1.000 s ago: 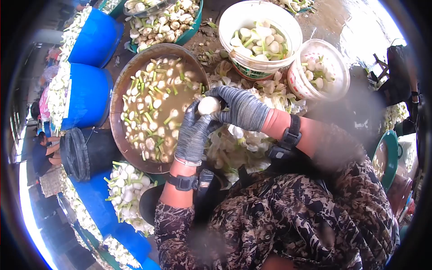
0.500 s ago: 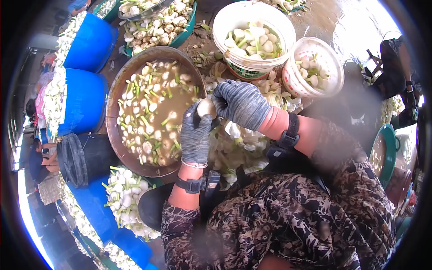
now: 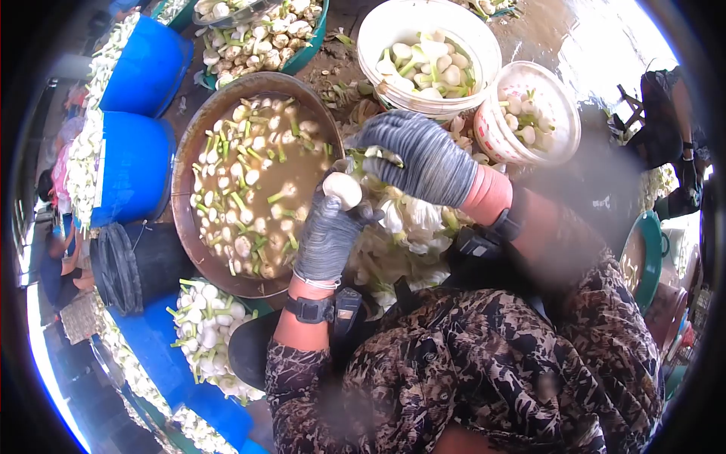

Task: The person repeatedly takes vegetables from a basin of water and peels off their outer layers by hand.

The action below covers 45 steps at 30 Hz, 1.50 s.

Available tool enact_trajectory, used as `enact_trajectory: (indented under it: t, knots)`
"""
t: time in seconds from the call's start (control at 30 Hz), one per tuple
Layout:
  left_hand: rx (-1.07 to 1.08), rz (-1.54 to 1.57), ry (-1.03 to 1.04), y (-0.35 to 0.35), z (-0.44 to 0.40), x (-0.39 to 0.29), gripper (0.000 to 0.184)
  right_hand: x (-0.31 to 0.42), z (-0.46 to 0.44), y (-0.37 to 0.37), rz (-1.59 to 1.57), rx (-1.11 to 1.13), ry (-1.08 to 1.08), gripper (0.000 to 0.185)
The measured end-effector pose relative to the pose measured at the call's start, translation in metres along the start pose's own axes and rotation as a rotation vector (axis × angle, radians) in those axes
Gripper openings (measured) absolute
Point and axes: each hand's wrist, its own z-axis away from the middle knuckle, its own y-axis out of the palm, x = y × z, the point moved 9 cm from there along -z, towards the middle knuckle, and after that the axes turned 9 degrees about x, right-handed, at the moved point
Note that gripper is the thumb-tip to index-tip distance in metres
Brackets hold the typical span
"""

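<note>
My left hand, in a grey glove, is wrapped round a round white bulb beside the right rim of a brown basin. The basin holds murky water with many bulbs and short green stems floating in it. Just up and to the right of the bulb is my right hand, also gloved, with its fingers curled. A small pale green strip shows at its fingers, apart from the bulb. Peeled leaves lie heaped below my right hand.
A large white bucket and a smaller one hold bulbs at the top. Blue tubs and a black bucket stand left. A green basin of bulbs is above. People's limbs show at both edges.
My right hand has moved from the bulb, up and to the right, and a green strip now shows at its fingers. My left hand still holds the bulb, now tilted differently.
</note>
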Motion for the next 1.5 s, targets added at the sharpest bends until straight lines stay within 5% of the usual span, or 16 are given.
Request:
enact_trajectory:
  t: [0.27,0.4,0.53,0.6,0.77,0.87,0.93,1.0,1.07,1.1,1.17,1.27,1.33,1.43,1.5]
  knots:
    - [-0.044,-0.425,-0.087,0.019,-0.009,0.001,0.062,0.012,0.012,0.03,0.054,0.219,0.033,0.016]
    - [0.033,-0.251,-0.159,0.02,-0.005,0.01,0.072,0.013,0.013,0.027,-0.039,0.187,0.06,0.017]
    - [0.003,-0.447,-0.133,0.016,0.002,0.002,0.069,-0.006,0.017,0.043,-0.085,0.267,0.291,0.018]
    - [0.013,-0.916,-0.066,0.019,0.002,-0.011,0.069,-0.028,0.024,0.052,-0.273,0.266,0.475,0.02]
    - [0.049,-1.048,0.051,0.023,0.004,-0.021,0.074,-0.016,0.027,0.048,-0.678,0.185,0.343,0.025]
    - [0.081,-1.012,-0.019,0.02,0.006,-0.015,0.077,-0.015,0.028,0.055,-0.449,0.449,0.413,0.023]
    - [-0.01,-0.71,-0.106,-0.001,0.007,-0.005,0.076,0.009,0.019,0.035,-0.224,0.2,0.085,0.017]
    - [-0.151,-0.649,-0.267,-0.022,0.01,0.008,0.065,0.011,0.019,0.04,-0.061,0.26,0.119,0.015]
    - [-0.126,-0.85,-0.186,-0.007,0.004,-0.001,0.06,0.006,0.017,0.042,-0.063,0.226,0.153,0.017]
    - [-0.119,-0.85,-0.181,-0.003,0.001,-0.001,0.06,-0.011,0.02,0.046,-0.082,0.231,0.336,0.014]
    - [-0.056,-1.476,0.198,0.034,0.002,-0.024,0.053,-0.037,0.027,0.05,-0.071,0.227,0.548,0.013]
    - [-0.094,-1.321,0.165,0.039,0.002,-0.027,0.047,-0.069,0.033,0.07,-0.064,0.315,0.426,0.005]
    - [-0.161,-0.862,0.114,0.012,0.003,-0.022,0.041,-0.081,0.045,0.076,-0.247,0.506,0.762,0.008]
    - [-0.229,-0.118,0.093,-0.034,-0.008,-0.015,0.039,-0.065,0.066,0.103,0.023,0.795,0.428,0.026]
    - [-0.292,-0.153,0.179,-0.025,-0.023,-0.026,0.034,-0.045,0.088,0.119,0.024,1.04,0.477,0.024]
